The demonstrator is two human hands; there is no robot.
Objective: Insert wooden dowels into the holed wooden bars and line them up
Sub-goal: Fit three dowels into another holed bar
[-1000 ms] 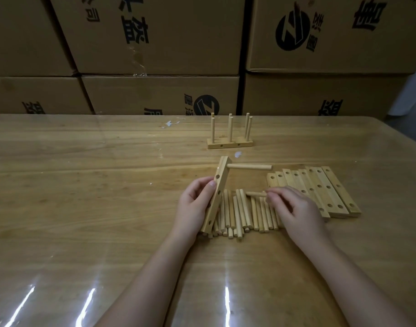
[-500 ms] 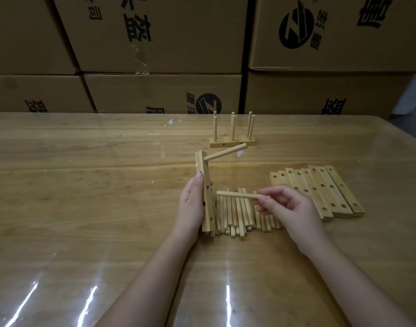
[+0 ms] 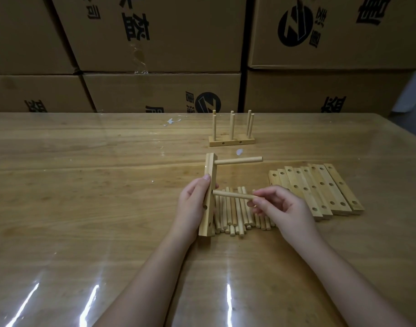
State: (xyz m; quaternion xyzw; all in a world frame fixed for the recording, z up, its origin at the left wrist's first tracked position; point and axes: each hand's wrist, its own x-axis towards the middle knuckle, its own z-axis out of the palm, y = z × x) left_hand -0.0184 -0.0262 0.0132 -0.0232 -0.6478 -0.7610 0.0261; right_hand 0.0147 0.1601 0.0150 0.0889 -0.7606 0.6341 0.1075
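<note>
- The left hand (image 3: 194, 204) grips the pale, holed wooden bar (image 3: 209, 194), stood on edge over the loose dowels.
- The right hand (image 3: 281, 207) pinches a round wooden dowel (image 3: 233, 195); it lies crosswise, free tip just beside the bar's middle hole.

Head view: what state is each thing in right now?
Held bar, gripped by left hand, holes facing right.
First dowel, seated in its far hole.
Second dowel, pinched by right hand, tip at bar, not in.
Loose dowels, lying unused.
Spare bars, flat, empty.
Finished bars, dowels upright.
</note>
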